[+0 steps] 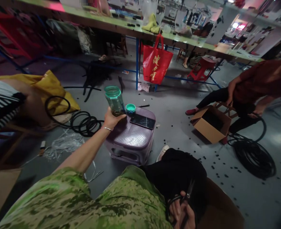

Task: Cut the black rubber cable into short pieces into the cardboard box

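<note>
My left hand (113, 120) is wrapped round the lower part of a green see-through bottle (114, 101), which stands open at the top, tilted slightly, at the left back of a purple plastic stool (128, 135). Beside the bottle lies its turquoise cap (130, 108). A dark phone (143, 121) rests flat on the stool, right of the bottle. Low in the view, over my lap, my right hand (182, 211) is closed around the handles of dark scissors (190, 190), whose blades point up.
Coiled black tubing (86, 122) and a yellow sack (52, 90) lie at left. A seated person (252, 86) at right has an open cardboard box (210, 124) and a black coil (253, 157). A red bag (157, 65) hangs from the long table (121, 24). Small black pieces dot the floor.
</note>
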Motion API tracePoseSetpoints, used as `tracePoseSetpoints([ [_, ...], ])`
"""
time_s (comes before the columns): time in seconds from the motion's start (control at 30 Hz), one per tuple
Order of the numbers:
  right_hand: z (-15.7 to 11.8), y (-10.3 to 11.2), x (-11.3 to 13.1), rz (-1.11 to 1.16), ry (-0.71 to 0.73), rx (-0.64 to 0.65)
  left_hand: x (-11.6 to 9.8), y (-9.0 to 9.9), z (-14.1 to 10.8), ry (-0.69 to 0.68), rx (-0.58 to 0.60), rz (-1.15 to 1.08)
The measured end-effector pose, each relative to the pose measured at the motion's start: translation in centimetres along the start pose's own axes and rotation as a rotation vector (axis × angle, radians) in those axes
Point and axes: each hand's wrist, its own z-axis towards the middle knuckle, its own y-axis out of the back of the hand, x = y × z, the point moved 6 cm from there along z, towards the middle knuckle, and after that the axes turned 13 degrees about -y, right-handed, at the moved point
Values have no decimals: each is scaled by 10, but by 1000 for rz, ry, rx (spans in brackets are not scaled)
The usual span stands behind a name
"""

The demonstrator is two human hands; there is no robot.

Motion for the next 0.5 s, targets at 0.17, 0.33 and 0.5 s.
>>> tracePoseSetpoints([
  [0.17,-9,-16,7,28,-16,-54,-3,-6,-3,18,45,141],
  [0.33,-14,-31,6,97,8,24,-4,1,-10,39,88,172],
  [0.5,-8,-34,-1,250,71,146,-9,32,-54,-67,141,397],
])
